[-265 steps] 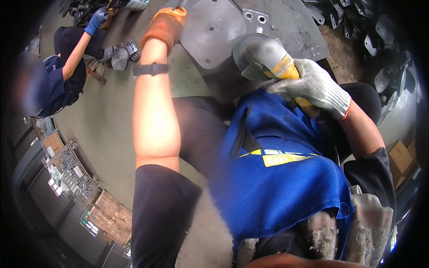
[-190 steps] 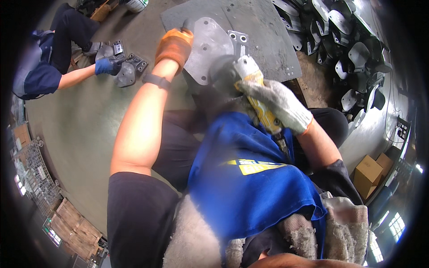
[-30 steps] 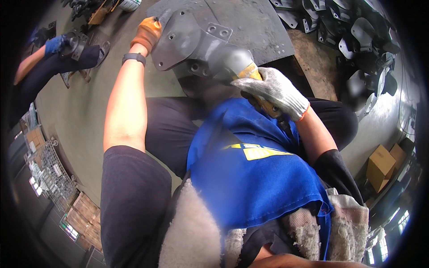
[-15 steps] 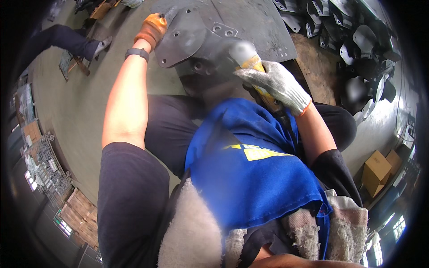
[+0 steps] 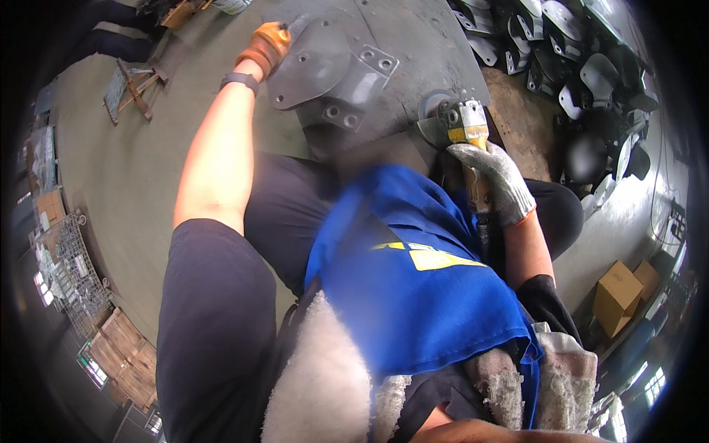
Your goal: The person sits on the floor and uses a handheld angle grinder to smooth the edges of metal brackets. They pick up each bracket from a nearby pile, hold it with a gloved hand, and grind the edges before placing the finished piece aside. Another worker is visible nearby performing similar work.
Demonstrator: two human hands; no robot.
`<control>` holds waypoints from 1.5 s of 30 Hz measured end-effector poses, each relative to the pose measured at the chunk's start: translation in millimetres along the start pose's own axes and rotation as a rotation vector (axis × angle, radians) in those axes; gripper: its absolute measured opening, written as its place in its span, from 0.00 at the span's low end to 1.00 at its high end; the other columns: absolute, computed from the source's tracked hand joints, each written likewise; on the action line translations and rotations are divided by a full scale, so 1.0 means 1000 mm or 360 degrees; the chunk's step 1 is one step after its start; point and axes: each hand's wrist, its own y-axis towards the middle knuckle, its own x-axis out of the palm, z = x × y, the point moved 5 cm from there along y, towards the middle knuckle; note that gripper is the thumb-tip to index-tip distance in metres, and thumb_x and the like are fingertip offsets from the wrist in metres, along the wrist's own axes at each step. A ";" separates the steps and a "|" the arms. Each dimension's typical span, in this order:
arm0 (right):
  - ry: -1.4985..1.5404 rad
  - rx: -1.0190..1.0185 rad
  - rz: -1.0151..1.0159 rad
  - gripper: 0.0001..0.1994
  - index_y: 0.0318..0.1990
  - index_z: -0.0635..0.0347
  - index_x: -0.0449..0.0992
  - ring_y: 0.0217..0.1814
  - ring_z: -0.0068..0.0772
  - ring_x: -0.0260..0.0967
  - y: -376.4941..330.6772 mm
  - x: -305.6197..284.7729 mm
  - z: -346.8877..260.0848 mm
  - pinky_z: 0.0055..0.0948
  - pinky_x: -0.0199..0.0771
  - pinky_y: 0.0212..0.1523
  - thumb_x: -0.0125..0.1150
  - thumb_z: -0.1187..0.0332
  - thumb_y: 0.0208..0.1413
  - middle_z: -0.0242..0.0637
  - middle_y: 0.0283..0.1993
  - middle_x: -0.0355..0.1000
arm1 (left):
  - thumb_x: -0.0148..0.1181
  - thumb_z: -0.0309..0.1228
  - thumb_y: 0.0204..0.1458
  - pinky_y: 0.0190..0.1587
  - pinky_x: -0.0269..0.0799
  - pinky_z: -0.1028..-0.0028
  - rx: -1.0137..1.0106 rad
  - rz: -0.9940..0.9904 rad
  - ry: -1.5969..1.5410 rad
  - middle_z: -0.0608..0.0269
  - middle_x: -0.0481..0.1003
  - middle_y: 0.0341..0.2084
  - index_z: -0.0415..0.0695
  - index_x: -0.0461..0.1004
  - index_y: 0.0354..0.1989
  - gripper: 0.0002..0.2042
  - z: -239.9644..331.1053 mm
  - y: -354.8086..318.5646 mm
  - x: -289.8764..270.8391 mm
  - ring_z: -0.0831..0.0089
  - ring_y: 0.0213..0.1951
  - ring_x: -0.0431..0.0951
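Observation:
My left hand [image 5: 264, 46], in an orange-brown work glove, is closed in a fist at the far left edge of a grey metal bracket [image 5: 314, 63]. A narrow grey strip [image 5: 298, 26] shows just beyond the fist; whether it is held cannot be told. The bracket has a rounded plate and a flange with paired holes, and lies on a dark metal work surface [image 5: 413, 44]. My right hand [image 5: 496, 177], in a whitish knit glove, grips a yellow and grey angle grinder [image 5: 468, 125]. The grinder's disc sits at the surface's right edge, apart from the bracket.
Many similar metal brackets [image 5: 598, 70] are heaped at the far right, beside a brown board [image 5: 521, 111]. A cardboard box [image 5: 619, 295] stands at right. At far left are a small stand [image 5: 133, 92] and another person's dark-trousered legs [image 5: 111, 44]. A wire cage [image 5: 85, 269] stands further left.
My right hand has drawn the grinder from the bracket's right side toward the right and nearer me. My left fist stays at the bracket's edge. The other person's legs have shifted away.

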 end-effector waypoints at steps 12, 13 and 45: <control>0.0330 -0.0185 0.0080 0.16 0.52 0.59 0.77 0.30 0.27 0.77 0.033 0.007 -0.010 0.25 0.78 0.29 0.68 0.62 0.61 0.35 0.36 0.79 | 0.52 0.35 0.64 0.52 0.78 0.66 0.0358 -0.0512 0.0813 0.53 0.83 0.44 0.45 0.82 0.47 0.13 0.005 -0.003 0.040 0.58 0.48 0.83; 0.0289 -0.0200 0.0101 0.16 0.52 0.59 0.77 0.29 0.27 0.76 0.031 0.010 -0.014 0.25 0.77 0.28 0.68 0.62 0.61 0.35 0.36 0.79 | 0.51 0.35 0.64 0.52 0.78 0.66 0.0357 -0.0540 0.0810 0.53 0.83 0.44 0.46 0.82 0.47 0.13 0.010 0.002 0.038 0.58 0.48 0.83; -0.0577 0.0078 0.0233 0.17 0.40 0.60 0.81 0.27 0.23 0.75 0.061 0.000 -0.009 0.24 0.74 0.31 0.74 0.55 0.56 0.32 0.27 0.77 | 0.52 0.47 0.62 0.50 0.73 0.60 -0.2631 -0.0101 -0.2345 0.59 0.78 0.49 0.44 0.77 0.50 0.20 -0.028 -0.368 0.039 0.62 0.48 0.77</control>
